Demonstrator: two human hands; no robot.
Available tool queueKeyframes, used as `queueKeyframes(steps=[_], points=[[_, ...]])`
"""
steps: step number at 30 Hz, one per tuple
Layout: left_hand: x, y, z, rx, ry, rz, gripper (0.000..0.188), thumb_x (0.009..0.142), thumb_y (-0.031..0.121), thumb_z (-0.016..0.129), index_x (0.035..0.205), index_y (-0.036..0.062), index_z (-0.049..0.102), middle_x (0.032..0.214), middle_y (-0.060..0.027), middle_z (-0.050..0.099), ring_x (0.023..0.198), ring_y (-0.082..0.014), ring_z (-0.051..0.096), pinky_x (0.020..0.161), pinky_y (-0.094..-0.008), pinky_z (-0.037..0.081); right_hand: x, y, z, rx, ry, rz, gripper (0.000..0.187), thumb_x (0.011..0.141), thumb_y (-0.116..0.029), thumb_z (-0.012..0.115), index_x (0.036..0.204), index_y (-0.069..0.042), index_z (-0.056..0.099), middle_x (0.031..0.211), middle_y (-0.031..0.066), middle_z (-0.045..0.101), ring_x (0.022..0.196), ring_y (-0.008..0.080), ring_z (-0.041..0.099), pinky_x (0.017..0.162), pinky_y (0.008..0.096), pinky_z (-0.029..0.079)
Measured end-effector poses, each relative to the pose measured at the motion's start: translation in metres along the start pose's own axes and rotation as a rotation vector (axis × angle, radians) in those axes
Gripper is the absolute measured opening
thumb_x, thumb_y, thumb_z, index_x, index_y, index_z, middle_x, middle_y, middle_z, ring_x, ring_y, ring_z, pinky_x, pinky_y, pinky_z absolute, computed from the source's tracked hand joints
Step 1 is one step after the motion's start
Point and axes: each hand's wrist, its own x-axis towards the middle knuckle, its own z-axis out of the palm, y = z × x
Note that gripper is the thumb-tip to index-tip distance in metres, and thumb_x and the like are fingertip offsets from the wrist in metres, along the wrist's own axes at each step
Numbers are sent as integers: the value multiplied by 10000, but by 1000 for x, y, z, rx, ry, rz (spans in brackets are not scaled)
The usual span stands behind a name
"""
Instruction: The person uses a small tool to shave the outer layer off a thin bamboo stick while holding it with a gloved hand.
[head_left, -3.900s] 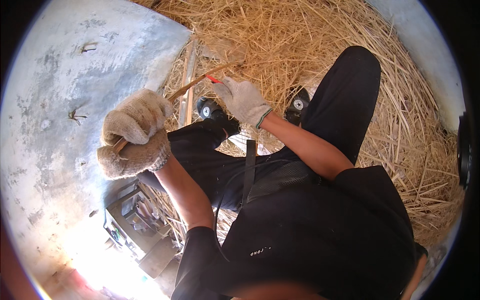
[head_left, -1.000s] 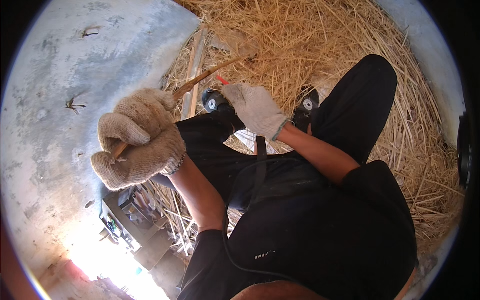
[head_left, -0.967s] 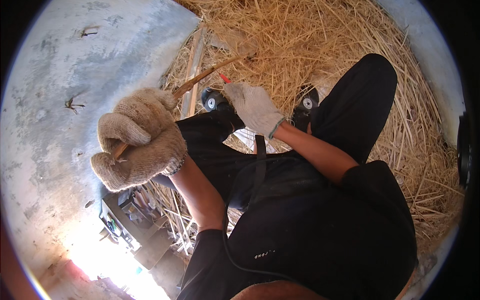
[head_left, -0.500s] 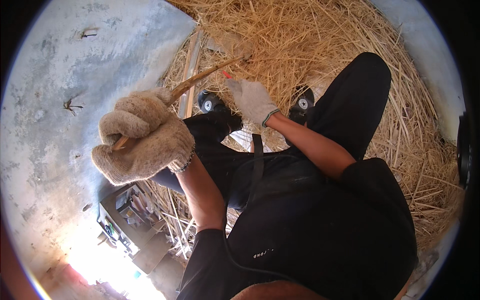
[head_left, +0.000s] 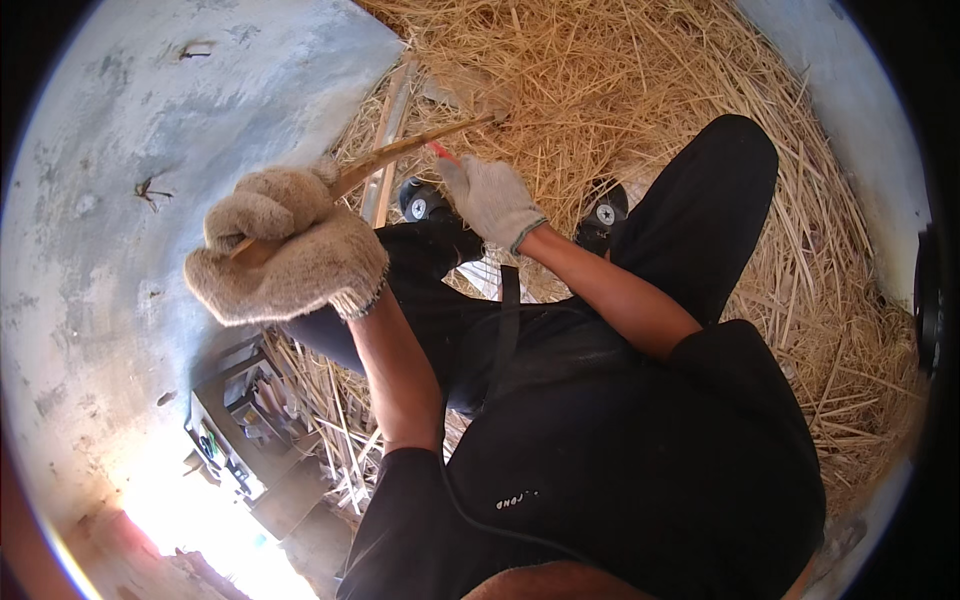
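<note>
My left hand [head_left: 285, 250], in a beige knitted work glove, is wrapped round a wooden stick [head_left: 390, 153]. The stick slants away from the fist up to the right, narrowing toward its far tip over the straw. My right hand [head_left: 492, 203], in a similar glove, is closed on a slim red-ended tool [head_left: 440, 151]. Its red end pokes out past the fingers and meets or nearly meets the stick's lower side. The glove hides the rest of the tool, so its kind cannot be made out.
Loose straw [head_left: 580, 80] covers the floor ahead and to the right. A weathered pale blue wall [head_left: 110, 200] stands close on the left. A wooden plank [head_left: 388, 140] lies by its corner. At lower left a box-like shelf [head_left: 250, 420] holds small items. My bent legs flank my hands.
My right hand has shifted slightly left, bringing the red end up to the stick. My left hand and the stick have risen a little in the picture.
</note>
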Motion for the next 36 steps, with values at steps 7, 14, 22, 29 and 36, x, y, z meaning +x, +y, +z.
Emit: queueKeyframes(steps=[7,14,22,29,36], points=[[-1,-5,16,-30,1,-6,534,915,420,336,480,115,387,401,-41,291,342,-146,226,366,-335,244,14,65,20,-82,92,181,692,1021,-585,336,995,15,681,793,323,643,809,488,655,691,543,518],[3,-3,13,-7,-15,-9,520,893,435,314,490,119,405,398,-37,311,347,-147,234,378,-343,285,-6,-6,-19,216,98,-123,671,1018,-572,390,983,41,659,792,315,646,791,488,656,671,522,513],[14,-5,0,-20,-111,-53,483,874,428,330,484,144,330,421,-13,253,360,-143,230,395,-340,225,14,44,9,85,13,92,678,1022,-576,371,1021,40,653,800,314,636,793,493,641,671,535,499],[0,-2,7,-1,-92,27,560,919,512,344,490,154,331,412,0,229,354,-142,246,405,-344,225,-1,-6,-11,200,72,-34,689,1025,-574,358,963,37,671,804,323,638,821,499,640,716,553,487],[1,1,12,-63,-105,-75,571,908,492,347,462,136,339,406,-6,232,360,-146,196,402,-341,215,22,54,8,44,30,140,680,1020,-568,376,992,34,690,775,321,639,810,464,669,701,516,510]])
